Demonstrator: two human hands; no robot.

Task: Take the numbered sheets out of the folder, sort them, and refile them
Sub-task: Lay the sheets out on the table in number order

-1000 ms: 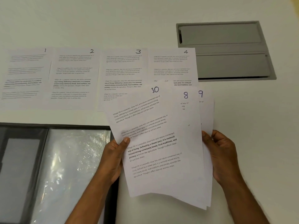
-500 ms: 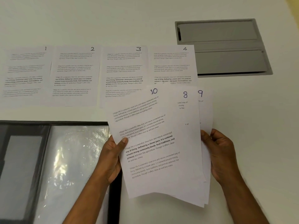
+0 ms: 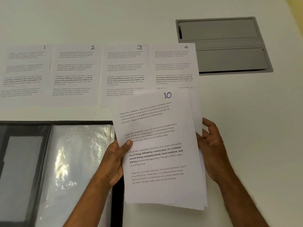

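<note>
White printed sheets 1 to 4 (image 3: 101, 74) lie above the black plastic-sleeved folder (image 3: 57, 169); left hand (image 3: 113, 164) and right hand (image 3: 211, 149) grip the unsorted stack topped by 10 (image 3: 160, 153).

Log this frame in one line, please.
stage: sorting | left hand: holds white paper stack, sheet 10 on top | right hand: steadies stack edge

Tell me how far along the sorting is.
Sheets 1, 2, 3 and 4 lie in a row on the table. The left hand and right hand hold the remaining stack, 10 on top. The folder lies open; nothing looks refiled yet.
</note>
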